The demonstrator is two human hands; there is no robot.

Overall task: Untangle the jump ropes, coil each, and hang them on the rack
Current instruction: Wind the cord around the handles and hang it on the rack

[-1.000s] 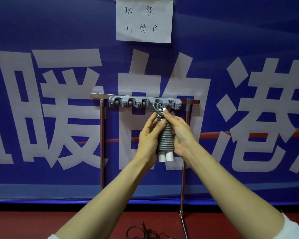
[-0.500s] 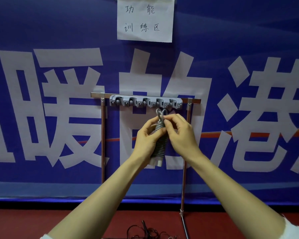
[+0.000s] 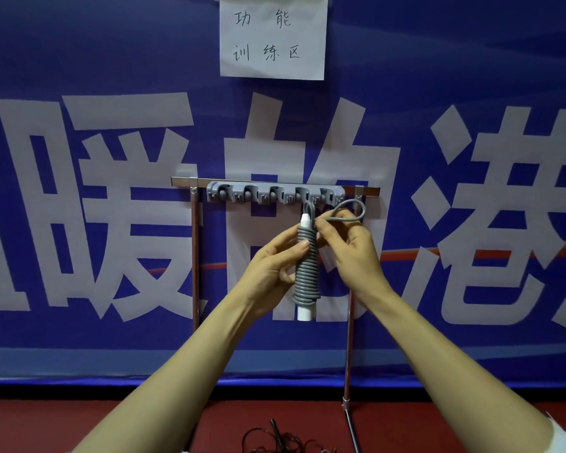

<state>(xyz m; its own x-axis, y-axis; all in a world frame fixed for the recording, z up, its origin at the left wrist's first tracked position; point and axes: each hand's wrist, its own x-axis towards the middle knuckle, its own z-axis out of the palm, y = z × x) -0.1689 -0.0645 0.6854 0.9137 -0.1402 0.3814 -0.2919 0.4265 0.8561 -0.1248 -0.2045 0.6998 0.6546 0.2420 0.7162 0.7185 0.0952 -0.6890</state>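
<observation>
While the left hand (image 3: 268,266) grips the coiled grey jump rope (image 3: 305,269) at frame centre, the right hand (image 3: 350,250) pinches its free loop (image 3: 356,210) just under the rack (image 3: 275,192).

Against half a second ago, the loop no longer sits small above the bundle: it swings out wide to the right, its top just beside the rack's right end; whether it touches a hook cannot be told. The left hand's grasp wraps the nearly upright coil, white handle ends (image 3: 304,310) showing at top and bottom. The right hand's pinch on the cord is narrow. A dark rope (image 3: 275,441) lies tangled on the red floor (image 3: 111,426) at bottom centre.
</observation>
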